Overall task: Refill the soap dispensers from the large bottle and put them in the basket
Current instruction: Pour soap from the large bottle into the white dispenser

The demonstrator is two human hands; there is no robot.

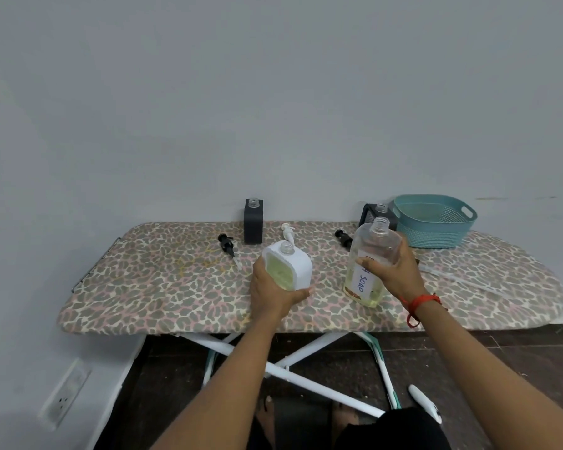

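Observation:
My left hand [270, 292] grips a white soap dispenser [290, 267] with yellow-green soap showing in its window and its neck uncapped. My right hand [392, 271] holds the large clear bottle [369, 254] labelled SOAP, upright, cap off, with a little yellow liquid at its bottom. A black dispenser [253, 222] stands uncapped at the back of the board. Another black dispenser [376, 214] stands behind the large bottle, beside the teal basket [436, 222]. The basket looks empty.
An ironing board [163, 287] with a leopard-print cover serves as the table, against a grey wall. On it lie a black pump [228, 246], a white pump [287, 232] and another black pump [343, 238]. A wall socket [64, 394] is low at left.

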